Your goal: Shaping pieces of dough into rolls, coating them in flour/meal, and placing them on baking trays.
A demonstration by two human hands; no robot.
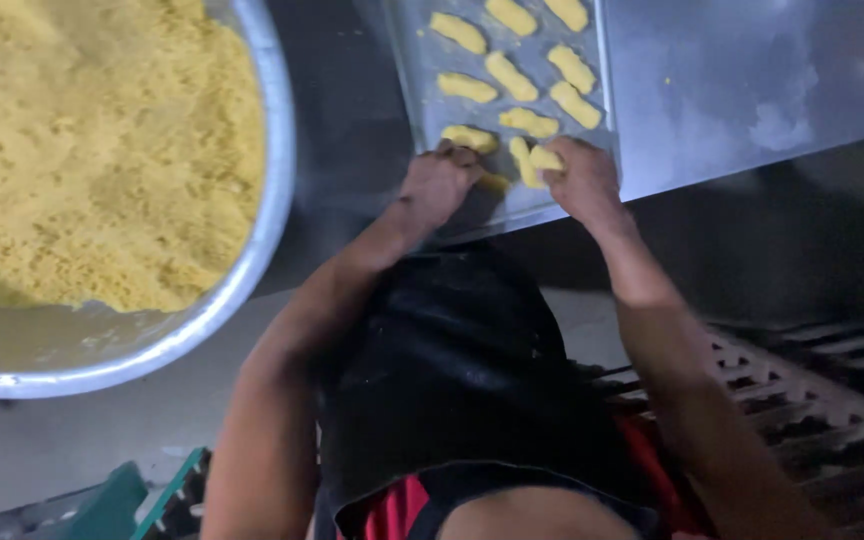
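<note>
- My right hand pinches a dough piece over the tray's near edge.
- My left hand is curled, fingertips on another piece; grip unclear.
- Shaped pieces lie in rows on the tray.
- Bowl of yellow dough sits left.

Both forearms are bare, with no sleeves, gloves or jewellery showing. A black apron covers the front of the body, and red cloth shows at its lower edge, toward 6 o'clock.
</note>
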